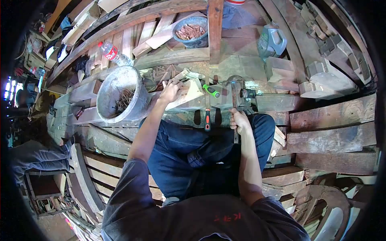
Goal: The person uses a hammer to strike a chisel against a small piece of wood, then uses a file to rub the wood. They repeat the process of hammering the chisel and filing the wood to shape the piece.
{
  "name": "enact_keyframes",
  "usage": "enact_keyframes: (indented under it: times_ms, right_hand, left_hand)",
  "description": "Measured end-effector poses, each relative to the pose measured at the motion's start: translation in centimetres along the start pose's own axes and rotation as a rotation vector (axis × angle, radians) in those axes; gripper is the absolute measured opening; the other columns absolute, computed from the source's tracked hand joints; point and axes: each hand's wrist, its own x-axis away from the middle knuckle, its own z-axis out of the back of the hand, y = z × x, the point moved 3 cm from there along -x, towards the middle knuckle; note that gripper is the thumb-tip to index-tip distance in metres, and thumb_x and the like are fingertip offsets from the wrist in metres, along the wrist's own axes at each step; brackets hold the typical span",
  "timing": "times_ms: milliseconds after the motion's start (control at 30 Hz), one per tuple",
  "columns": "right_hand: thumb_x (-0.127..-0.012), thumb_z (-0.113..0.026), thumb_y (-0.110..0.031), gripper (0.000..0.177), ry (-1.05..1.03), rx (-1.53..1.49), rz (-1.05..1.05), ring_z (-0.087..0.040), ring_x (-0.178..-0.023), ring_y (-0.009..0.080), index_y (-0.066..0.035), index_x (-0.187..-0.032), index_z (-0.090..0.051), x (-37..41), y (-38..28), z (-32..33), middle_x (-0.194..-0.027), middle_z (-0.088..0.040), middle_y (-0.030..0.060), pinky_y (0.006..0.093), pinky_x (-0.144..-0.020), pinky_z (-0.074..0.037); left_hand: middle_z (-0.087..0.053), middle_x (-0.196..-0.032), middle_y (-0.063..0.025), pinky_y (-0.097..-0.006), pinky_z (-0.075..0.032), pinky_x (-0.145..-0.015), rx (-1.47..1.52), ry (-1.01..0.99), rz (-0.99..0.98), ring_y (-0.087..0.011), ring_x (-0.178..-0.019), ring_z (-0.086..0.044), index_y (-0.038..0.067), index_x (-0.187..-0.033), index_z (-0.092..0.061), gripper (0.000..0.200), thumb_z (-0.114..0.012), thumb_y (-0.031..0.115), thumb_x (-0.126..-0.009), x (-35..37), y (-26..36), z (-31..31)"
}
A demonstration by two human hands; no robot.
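Observation:
My left hand (170,90) is at the near side of the bench, its fingers curled over a pale piece of wood (192,91); the fingertips are partly hidden. My right hand (240,122) is wrapped around the long handle of what looks like a hammer (234,98), its head pointing away from me. Between my hands lie a tool with a bright green handle (212,91) and a long, thin tool with an orange and black handle (207,120). Wood scraps (163,74) are heaped just beyond my left hand.
A grey bucket (138,86) with dark twig-like bits stands left of my left hand. Farther back are a bottle with a red label (112,52), a tub of small wooden pieces (191,42) and a plastic jug (273,40). Thick timber (329,120) lies right. Another person's leg (40,156) is left.

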Motion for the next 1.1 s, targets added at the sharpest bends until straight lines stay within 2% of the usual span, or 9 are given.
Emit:
enact_keyframes:
  times_ms: [167,267,367,467,633,800,867,933,1100]
  right_hand:
    - [-0.092,-0.057,-0.027,0.024,-0.045,0.012,-0.042,-0.035,-0.045,0.0083,-0.006,-0.102,-0.056,-0.8,0.4,0.7,-0.062,-0.039,-0.0013,0.0256,-0.038,-0.029]
    - [-0.092,-0.057,-0.027,0.023,0.014,0.024,-0.026,-0.035,-0.044,0.0083,-0.006,-0.102,-0.056,-0.8,0.5,0.6,-0.061,-0.039,-0.0011,0.0259,-0.038,-0.029]
    - [-0.087,-0.064,-0.025,0.027,0.024,-0.019,0.010,-0.032,-0.038,0.0069,-0.013,-0.075,-0.043,0.5,-0.3,-0.1,-0.058,-0.038,-0.0035,0.0243,-0.033,-0.025]
    - [-0.087,-0.063,-0.024,0.026,-0.005,-0.034,-0.004,-0.032,-0.039,0.0072,-0.013,-0.075,-0.043,-0.1,0.2,0.2,-0.058,-0.039,-0.0033,0.0243,-0.034,-0.025]
    - [-0.092,-0.057,-0.025,0.018,-0.030,-0.013,-0.026,-0.034,-0.044,0.0070,-0.008,-0.099,-0.055,-0.7,0.5,0.5,-0.062,-0.039,-0.0026,0.0240,-0.037,-0.027]
    - [-0.089,-0.059,-0.024,0.019,-0.034,-0.017,-0.010,-0.033,-0.043,0.0083,-0.007,-0.097,-0.054,-0.1,0.1,0.4,-0.062,-0.039,-0.0014,0.0245,-0.037,-0.028]
    - [-0.090,-0.059,-0.025,0.019,-0.021,-0.029,-0.009,-0.034,-0.044,0.0081,-0.007,-0.095,-0.053,-0.3,0.3,0.5,-0.062,-0.039,-0.0014,0.0252,-0.037,-0.029]
    - [-0.091,-0.059,-0.025,0.019,-0.020,-0.035,0.009,-0.035,-0.044,0.0080,-0.007,-0.093,-0.053,-0.5,0.4,0.7,-0.062,-0.040,-0.0014,0.0255,-0.037,-0.030]
    - [-0.093,-0.056,-0.024,0.017,-0.030,-0.015,-0.002,-0.035,-0.044,0.0077,-0.007,-0.095,-0.054,-0.5,0.4,0.4,-0.062,-0.041,-0.0012,0.0252,-0.037,-0.029]
  left_hand:
    - [-0.054,-0.129,-0.0134,-0.0639,-0.030,-0.098,-0.049,-0.025,0.005,-0.0380,-0.121,-0.047,0.015,-0.119,-0.059,0.036,-0.065,0.027,-0.086,0.0,0.1,0.0]
    - [-0.055,-0.128,-0.0138,-0.0646,-0.028,-0.104,0.091,-0.054,0.052,-0.0370,-0.123,-0.046,0.014,-0.122,-0.059,0.041,-0.067,0.027,-0.084,0.0,1.1,2.2]
    - [-0.053,-0.129,-0.0160,-0.0629,-0.029,-0.104,0.154,0.019,0.045,-0.0371,-0.125,-0.044,0.012,-0.126,-0.056,0.049,-0.068,0.023,-0.079,-0.4,3.3,3.6]
    - [-0.050,-0.129,-0.0163,-0.0623,-0.031,-0.102,0.212,0.085,-0.127,-0.0362,-0.124,-0.044,0.010,-0.129,-0.051,0.057,-0.068,0.019,-0.076,0.2,9.0,4.5]
    - [-0.052,-0.125,-0.0143,-0.0447,-0.039,-0.101,0.261,0.108,-0.235,-0.0333,-0.114,-0.049,0.009,-0.128,-0.050,0.054,-0.073,0.021,-0.081,-1.6,14.3,0.3]
    - [-0.061,-0.113,-0.0147,-0.0434,-0.041,-0.096,0.266,0.350,-0.355,-0.0324,-0.105,-0.056,0.006,-0.118,-0.060,0.039,-0.071,0.022,-0.084,-3.5,14.2,0.0]
    - [-0.062,-0.110,-0.0172,-0.0465,-0.043,-0.093,0.350,0.396,-0.122,-0.0336,-0.101,-0.058,0.004,-0.117,-0.060,0.039,-0.071,0.025,-0.086,-4.2,12.1,1.4]
    - [-0.063,-0.097,-0.0177,-0.0458,-0.046,-0.087,0.433,0.768,-0.156,-0.0345,-0.091,-0.061,0.003,-0.106,-0.059,0.028,-0.070,0.020,-0.087,-3.6,11.1,5.6]
    - [-0.060,-0.097,-0.0090,-0.0357,-0.051,-0.079,1.105,0.894,-0.116,-0.0223,-0.088,-0.064,0.003,-0.111,-0.053,0.019,-0.057,0.017,-0.099,-2.2,9.6,16.0]
